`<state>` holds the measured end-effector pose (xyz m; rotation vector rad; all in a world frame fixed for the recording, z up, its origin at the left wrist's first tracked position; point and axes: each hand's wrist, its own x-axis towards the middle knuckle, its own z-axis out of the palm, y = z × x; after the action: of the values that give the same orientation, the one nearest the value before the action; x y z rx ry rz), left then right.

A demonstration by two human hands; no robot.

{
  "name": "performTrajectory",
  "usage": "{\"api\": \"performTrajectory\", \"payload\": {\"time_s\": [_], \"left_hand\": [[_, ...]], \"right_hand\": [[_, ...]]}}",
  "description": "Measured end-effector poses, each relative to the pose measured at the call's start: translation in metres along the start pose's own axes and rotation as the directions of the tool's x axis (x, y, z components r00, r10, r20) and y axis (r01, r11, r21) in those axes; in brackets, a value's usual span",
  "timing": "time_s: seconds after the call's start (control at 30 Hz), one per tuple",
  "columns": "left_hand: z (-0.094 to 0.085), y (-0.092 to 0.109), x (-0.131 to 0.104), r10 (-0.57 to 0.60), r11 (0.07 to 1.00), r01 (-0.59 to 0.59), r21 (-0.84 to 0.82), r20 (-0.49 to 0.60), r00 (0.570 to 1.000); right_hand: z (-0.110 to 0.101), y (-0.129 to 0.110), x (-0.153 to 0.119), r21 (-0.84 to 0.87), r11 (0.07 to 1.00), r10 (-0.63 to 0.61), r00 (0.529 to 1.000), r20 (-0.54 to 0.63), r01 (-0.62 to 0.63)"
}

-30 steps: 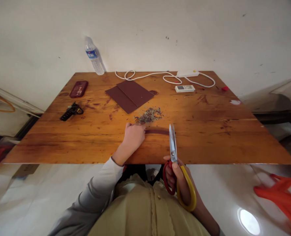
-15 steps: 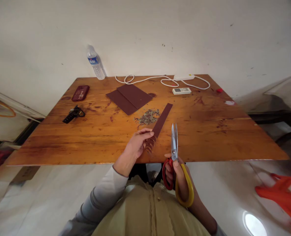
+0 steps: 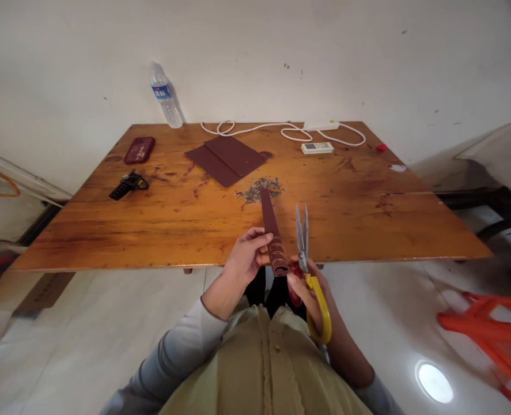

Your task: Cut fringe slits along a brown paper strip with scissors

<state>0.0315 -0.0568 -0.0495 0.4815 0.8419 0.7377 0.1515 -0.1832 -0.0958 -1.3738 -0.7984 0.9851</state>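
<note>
Between thumb and fingers, my left hand pinches a dark maroon strip, perhaps sandpaper or card. Curved cuts cross the strip's near end, which curls slightly. My right hand grips scissors with one yellow and one red handle. Their blades point away from me, a little apart. My right thumb and fingers are close to the strip's near end; whether they touch it I cannot tell. Beyond the strip lies a small pile of thin shreds, with the strip's far end in front of it.
Two overlapping maroon sheets lie behind the shreds. At left are a phone and a black strap-like item. Along the wall stand a plastic bottle and a white corded power strip, near a remote. An orange stool is at right.
The strip has swung from slanting right to pointing nearly straight ahead, slightly left. My right hand and scissors have come closer to its near end. The camera view has shifted slightly.
</note>
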Motion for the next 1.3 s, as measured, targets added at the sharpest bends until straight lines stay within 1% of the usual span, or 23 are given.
{"api": "performTrajectory", "payload": {"time_s": [0.1,0.13,0.23,0.27,0.3,0.37,0.43,0.47,0.57,0.67,0.77,0.83,0.93,1.0,1.07,1.17,1.3], "left_hand": [[-0.005,-0.005,-0.004,-0.012,1.000,0.011,0.025,0.027,1.000],[-0.006,-0.008,-0.005,-0.015,1.000,0.015,0.025,0.035,0.999],[-0.010,-0.015,-0.007,-0.023,1.000,0.022,0.012,0.043,0.999],[-0.011,-0.017,-0.007,-0.023,1.000,0.023,0.008,0.045,0.999],[-0.013,-0.019,-0.007,-0.021,1.000,0.020,0.006,0.047,0.999],[-0.015,-0.023,-0.006,-0.005,1.000,0.005,0.006,0.046,0.999],[-0.016,-0.026,-0.005,0.019,1.000,-0.020,0.013,0.037,0.999],[-0.017,-0.028,-0.006,0.033,0.999,-0.033,0.014,0.030,0.999],[-0.019,-0.035,-0.011,0.050,0.999,-0.050,0.008,0.009,0.999],[-0.024,-0.047,-0.019,0.041,0.999,-0.041,0.030,0.001,0.999],[-0.028,-0.059,-0.023,0.038,0.993,-0.038,0.108,0.002,0.999],[-0.031,-0.067,-0.023,0.091,0.983,-0.089,0.163,-0.002,0.996],[-0.033,-0.075,-0.021,0.212,0.958,-0.201,0.202,-0.033,0.977],[-0.033,-0.079,-0.022,0.247,0.950,-0.231,0.208,-0.054,0.968],[-0.034,-0.083,-0.025,0.233,0.954,-0.217,0.205,-0.060,0.971],[-0.037,-0.087,-0.031,0.196,0.963,-0.186,0.195,-0.035,0.980],[-0.043,-0.090,-0.032,0.139,0.985,-0.137,0.106,-0.018,0.990]], "right_hand": [[-0.004,0.006,-0.005,-0.078,0.995,-0.062,0.996,-0.063,0.057],[-0.005,0.006,-0.007,-0.112,0.990,-0.093,0.994,-0.062,0.086],[-0.006,0.007,-0.010,-0.178,0.970,-0.167,0.986,0.002,0.164],[-0.005,0.008,-0.012,-0.162,0.974,-0.156,0.987,0.027,0.159],[-0.002,0.011,-0.014,-0.115,0.986,-0.120,0.992,0.035,0.123],[0.004,0.019,-0.018,0.030,1.000,0.005,0.999,0.046,-0.006],[0.010,0.029,-0.023,0.160,0.979,0.115,0.991,0.072,-0.126],[0.013,0.034,-0.025,0.202,0.966,0.147,0.986,0.081,-0.160],[0.017,0.045,-0.033,0.257,0.941,0.200,0.974,0.108,-0.222],[0.014,0.049,-0.039,0.282,0.918,0.253,0.959,0.130,-0.280],[0.010,0.050,-0.044,0.290,0.907,0.277,0.951,0.137,-0.306],[0.008,0.053,-0.046,0.293,0.906,0.280,0.952,0.123,-0.304],[0.007,0.058,-0.048,0.302,0.907,0.283,0.955,0.084,-0.295],[0.008,0.061,-0.047,0.312,0.900,0.293,0.952,0.085,-0.305],[0.010,0.063,-0.046,0.318,0.891,0.306,0.946,0.105,-0.324],[0.013,0.063,-0.047,0.324,0.889,0.301,0.946,0.118,-0.323],[0.014,0.062,-0.049,0.338,0.905,0.250,0.966,0.068,-0.258]]}}
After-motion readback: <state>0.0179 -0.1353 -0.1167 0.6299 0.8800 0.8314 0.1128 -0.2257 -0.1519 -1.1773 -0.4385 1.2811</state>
